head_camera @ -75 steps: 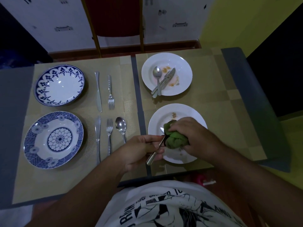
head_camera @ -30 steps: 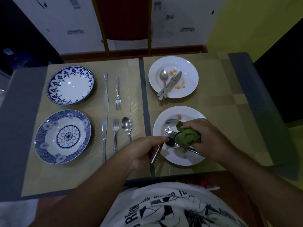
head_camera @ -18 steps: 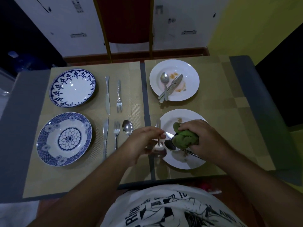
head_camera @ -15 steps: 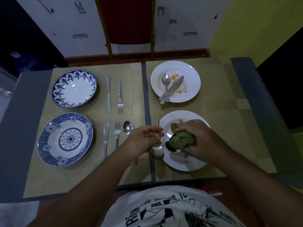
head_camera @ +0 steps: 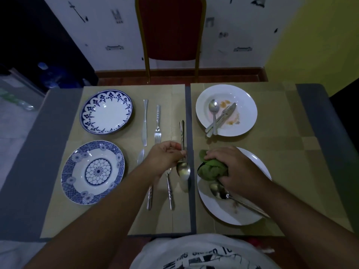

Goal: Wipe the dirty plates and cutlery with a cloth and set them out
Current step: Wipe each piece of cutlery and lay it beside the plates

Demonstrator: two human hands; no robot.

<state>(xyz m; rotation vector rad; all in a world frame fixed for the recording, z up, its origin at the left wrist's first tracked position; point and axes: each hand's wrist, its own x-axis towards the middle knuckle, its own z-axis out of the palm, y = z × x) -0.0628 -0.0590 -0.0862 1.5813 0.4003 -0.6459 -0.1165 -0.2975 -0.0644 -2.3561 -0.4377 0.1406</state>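
My left hand (head_camera: 165, 158) pinches a spoon (head_camera: 183, 170) at the neck, bowl toward me, just left of the gap between the mats. My right hand (head_camera: 238, 170) curls round the cloth (head_camera: 212, 169), pressing it on the near white plate (head_camera: 219, 212) beside more cutlery (head_camera: 218, 190).

Left half of bench (head_camera: 29, 171): far-left plate (head_camera: 106, 111) behind near-left plate (head_camera: 92, 172); knife (head_camera: 144, 123), fork (head_camera: 158, 123) to their right. Spoon (head_camera: 182, 152) at centre. Right half: far-right plate (head_camera: 244, 105) holding cutlery (head_camera: 217, 117), behind near-right plate (head_camera: 219, 212) carrying cloth (head_camera: 212, 169). Chair (head_camera: 171, 28) behind bench.
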